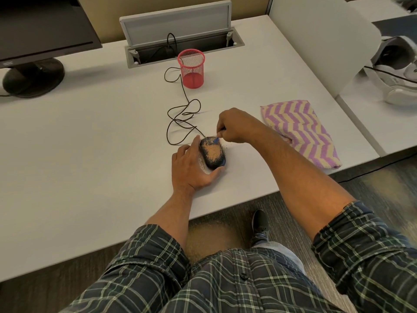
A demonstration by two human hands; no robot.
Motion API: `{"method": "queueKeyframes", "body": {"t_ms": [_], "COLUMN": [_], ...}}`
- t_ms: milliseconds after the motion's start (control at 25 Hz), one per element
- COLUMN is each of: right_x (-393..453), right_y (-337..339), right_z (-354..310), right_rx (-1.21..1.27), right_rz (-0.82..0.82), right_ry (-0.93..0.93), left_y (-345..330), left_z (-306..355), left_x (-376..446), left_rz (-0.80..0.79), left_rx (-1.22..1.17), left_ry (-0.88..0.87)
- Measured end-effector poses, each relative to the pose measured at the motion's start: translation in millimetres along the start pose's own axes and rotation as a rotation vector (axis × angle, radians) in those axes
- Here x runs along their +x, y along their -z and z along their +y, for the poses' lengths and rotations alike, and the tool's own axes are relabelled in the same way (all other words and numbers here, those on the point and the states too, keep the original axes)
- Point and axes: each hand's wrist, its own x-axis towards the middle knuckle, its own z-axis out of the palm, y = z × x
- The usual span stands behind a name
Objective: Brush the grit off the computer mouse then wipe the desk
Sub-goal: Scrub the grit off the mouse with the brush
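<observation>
Left hand clamped on gritty mouse, right hand pinching brush — bristles on mouse

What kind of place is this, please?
Most likely an office workstation: a white desk with a monitor, a wired computer mouse and an open cable hatch, with partition panels around.

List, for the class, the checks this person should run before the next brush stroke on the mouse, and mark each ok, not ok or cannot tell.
1. Mouse held steady by left hand: ok.
2. Brush gripped in right hand, bristles at the mouse's front end: ok.
3. Mouse free of grit: not ok, tan grains cover its top.
4. Desk around the mouse clean: not ok, grains scattered beside it.
5. Striped cloth ready nearby for wiping: ok.
6. Mouse cable clear of the stroke: cannot tell.
</observation>
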Motion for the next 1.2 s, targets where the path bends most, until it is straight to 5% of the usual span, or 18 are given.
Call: {"method": "queueKeyframes", "body": {"t_ms": [320,1200], "right_x": [0.2,-1.2], "right_y": [1.0,-1.7], "right_z": [2.3,7.2], "right_rx": [-0.003,0.016], "right_rz": [0.108,0.026], "right_ry": [-0.026,0.0], "left_y": [0.5,0.5], "left_z": [0.7,0.2], "left_x": [-0.3,-0.1], "left_rz": [0.012,-0.001], "left_rx": [-0.01,0.001], "left_ry": [-0.007,-0.011]}}
